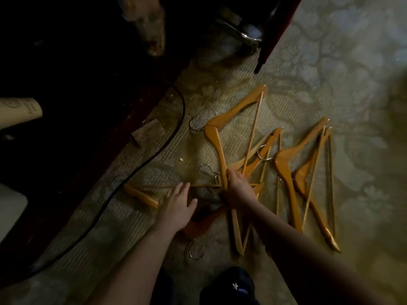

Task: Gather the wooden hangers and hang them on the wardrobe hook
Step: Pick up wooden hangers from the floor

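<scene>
Down by the dark shoe (229, 285), both hands are on the pile. Left hand (178, 205) lies flat, fingers spread over one thin crossbar, probably pinning it. Right hand (236, 188) curls round the crossed arms of the orange-brown wooden hangers (237, 106), likely bunching them. They're loose on patterned carpet (330, 62), not in any bin. Further back: black cable (183, 108), dark wooden furniture (99, 128), no hook visible.

The left hand (178, 205) and right hand (236, 188) are bare, and so are both forearms (141, 256). At the bottom edge is dark clothing (222, 291), a knee or a shoe, too dim to tell. It has a small white mark (235, 286).
</scene>
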